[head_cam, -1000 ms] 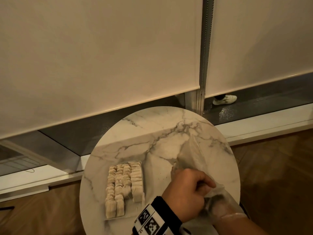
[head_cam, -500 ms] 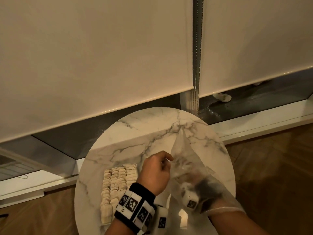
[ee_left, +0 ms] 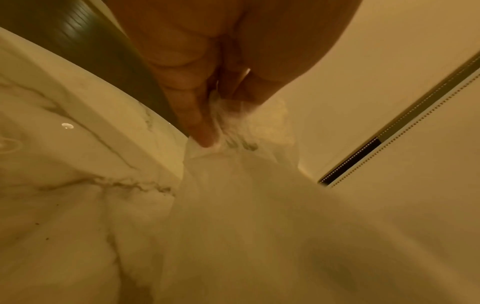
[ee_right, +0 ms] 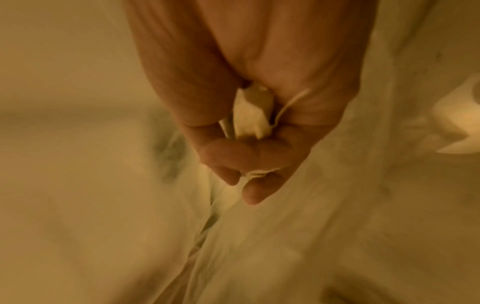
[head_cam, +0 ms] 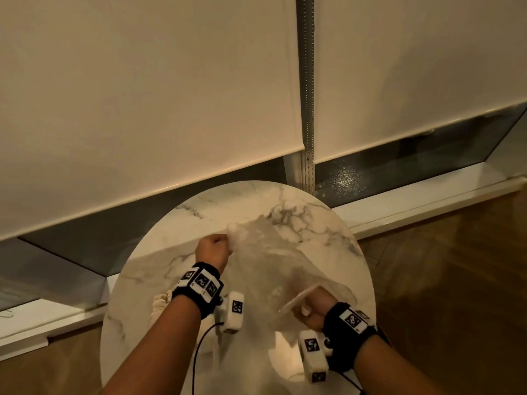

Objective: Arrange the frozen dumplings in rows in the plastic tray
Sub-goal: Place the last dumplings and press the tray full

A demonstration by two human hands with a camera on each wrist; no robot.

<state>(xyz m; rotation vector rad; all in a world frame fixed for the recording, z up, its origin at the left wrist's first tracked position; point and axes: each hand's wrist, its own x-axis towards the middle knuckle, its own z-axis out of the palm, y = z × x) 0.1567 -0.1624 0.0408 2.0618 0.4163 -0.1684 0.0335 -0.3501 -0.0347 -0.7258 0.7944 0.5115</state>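
Gripping a clear plastic bag (head_cam: 265,260), left hand (head_cam: 213,250) is fisted on its far corner at 11 o'clock; right hand (head_cam: 313,310) clamps the near edge at 5 o'clock. Since half a second ago the film is stretched wide. Dumplings (head_cam: 161,305) sit at 8 o'clock on the round marble worktop (head_cam: 228,206), mostly hidden by the forearm.

The left forearm is covering most of the pale frozen dumplings (head_cam: 160,305), and their tray is not showing. The thin clear plastic bag (head_cam: 265,269) is blurring the round white marble table (head_cam: 171,269) beneath it. In the right wrist view everything past the right hand (ee_right: 249,133) is smearing. The bottom edge is cutting off both forearms.
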